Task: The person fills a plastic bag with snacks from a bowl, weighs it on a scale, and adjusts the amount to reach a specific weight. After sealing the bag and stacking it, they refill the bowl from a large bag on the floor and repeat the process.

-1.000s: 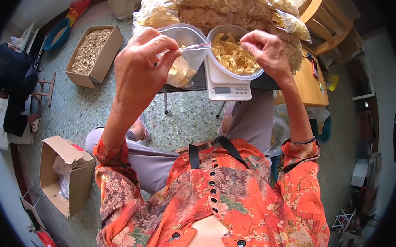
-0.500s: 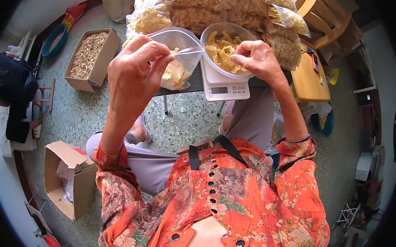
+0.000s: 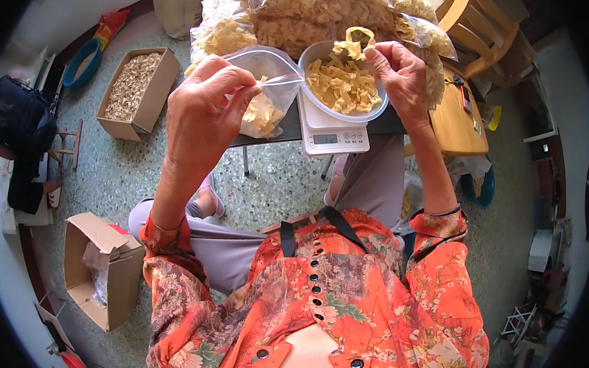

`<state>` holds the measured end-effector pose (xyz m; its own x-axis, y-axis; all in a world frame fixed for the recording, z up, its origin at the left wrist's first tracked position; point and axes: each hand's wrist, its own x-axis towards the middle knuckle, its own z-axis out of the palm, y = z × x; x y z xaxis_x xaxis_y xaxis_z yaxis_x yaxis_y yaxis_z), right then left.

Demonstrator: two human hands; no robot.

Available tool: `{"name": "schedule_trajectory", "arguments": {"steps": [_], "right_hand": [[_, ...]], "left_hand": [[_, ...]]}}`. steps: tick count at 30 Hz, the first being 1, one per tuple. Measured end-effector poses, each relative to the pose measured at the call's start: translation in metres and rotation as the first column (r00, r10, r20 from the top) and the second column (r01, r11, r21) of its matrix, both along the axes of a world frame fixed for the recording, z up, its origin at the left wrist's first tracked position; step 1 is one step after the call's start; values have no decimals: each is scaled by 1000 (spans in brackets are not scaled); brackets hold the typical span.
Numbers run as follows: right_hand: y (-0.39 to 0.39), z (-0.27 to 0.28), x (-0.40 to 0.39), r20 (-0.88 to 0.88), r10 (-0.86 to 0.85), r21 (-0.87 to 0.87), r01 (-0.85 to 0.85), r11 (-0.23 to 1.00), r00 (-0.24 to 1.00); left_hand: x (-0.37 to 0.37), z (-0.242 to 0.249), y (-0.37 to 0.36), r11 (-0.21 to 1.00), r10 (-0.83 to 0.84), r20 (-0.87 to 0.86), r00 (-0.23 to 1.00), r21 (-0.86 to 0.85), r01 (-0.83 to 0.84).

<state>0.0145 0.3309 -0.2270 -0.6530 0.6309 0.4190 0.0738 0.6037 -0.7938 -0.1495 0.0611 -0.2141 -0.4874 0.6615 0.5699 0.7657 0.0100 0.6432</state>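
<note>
My left hand [image 3: 208, 109] pinches the edge of a clear zip bag [image 3: 287, 97], whose mouth is spread. Pale yellow dried pieces lie at the bottom of that bag. Above the rim of a round plastic bowl [image 3: 381, 111], my right hand [image 3: 400, 79] pinches a curled yellow dried strip [image 3: 355, 43]. More dried strips [image 3: 343, 86] fill the bowl. It stands on a white digital scale [image 3: 335, 139], whose display digits are too small to read.
Filled clear bags [image 3: 323, 19] are stacked at the back of the dark table. A cardboard box [image 3: 153, 103] of dried brown pieces sits on the floor to the left, with an open carton [image 3: 119, 288] nearer. A wooden stool [image 3: 453, 136] stands at the right.
My right hand has risen from inside the bowl to beyond its right rim, lifting a dried strip. The left hand keeps its pinch on the bag.
</note>
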Motion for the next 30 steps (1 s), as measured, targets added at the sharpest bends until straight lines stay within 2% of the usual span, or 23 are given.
{"name": "schedule_trajectory", "arguments": {"steps": [2, 4, 5, 8, 9, 10, 12, 13, 14, 16, 22, 24, 25, 26, 28, 29, 30], "right_hand": [[4, -9, -2, -52, -7, 24, 8, 1000, 999], [7, -11, 0, 173, -15, 276, -34, 961, 985], [8, -12, 0, 172, -13, 280, -36, 959, 985], [11, -13, -1, 3, -18, 5, 18, 1000, 1000], [12, -9, 0, 18, -30, -73, 31, 997, 999], [13, -11, -1, 17, -30, -73, 32, 997, 999], [13, -13, -1, 221, -3, 75, -13, 997, 975], [11, -9, 2, 174, 23, -3, -23, 1000, 985], [11, -3, 3, 176, 26, 3, -27, 1000, 984], [0, 5, 4, 49, 139, -263, -121, 957, 989], [-56, 41, -14, -144, 218, -215, -246, 945, 965], [-72, 45, -28, -240, 261, -133, -298, 945, 935], [-78, 42, -37, -279, 279, -113, -320, 941, 919], [-82, 39, -43, -249, 284, -115, -319, 941, 926], [-86, 36, -50, -52, 320, 128, -311, 942, 946], [-87, 41, -46, 124, 312, 160, -329, 931, 942], [-84, 40, -46, 125, 312, 161, -330, 930, 942]], "left_hand": [[0, 0, 0, 1000, 6, -22, 1000, 14, -5], [0, 1, 0, 999, 12, -46, 999, 35, -10], [1, 1, 0, 999, 15, -48, 999, 35, -13], [-2, 0, 0, 999, 17, -49, 999, 44, -15], [-2, -1, 0, 999, 11, -47, 999, 45, -9], [-2, 0, -1, 999, 11, -47, 999, 44, -9], [1, 3, -2, 999, 30, -38, 999, -42, -31], [1, 3, -2, 999, 28, -37, 999, -38, -29], [1, 4, -1, 999, 24, -32, 999, -26, -25], [0, 3, -2, 999, 28, -29, 999, -18, -29], [-1, -1, 1, 1000, -2, -38, 999, -26, 1], [0, -5, 3, 996, -20, 1, 1000, 86, 20], [0, -4, 3, 996, -17, 0, 1000, 85, 17], [0, -3, 2, 997, -9, -17, 1000, 75, 10], [0, -2, 0, 998, 3, -34, 999, 68, -1], [0, -1, 0, 998, 9, -45, 999, 68, -6], [0, -1, 0, 998, 13, -54, 998, 68, -9]]}}
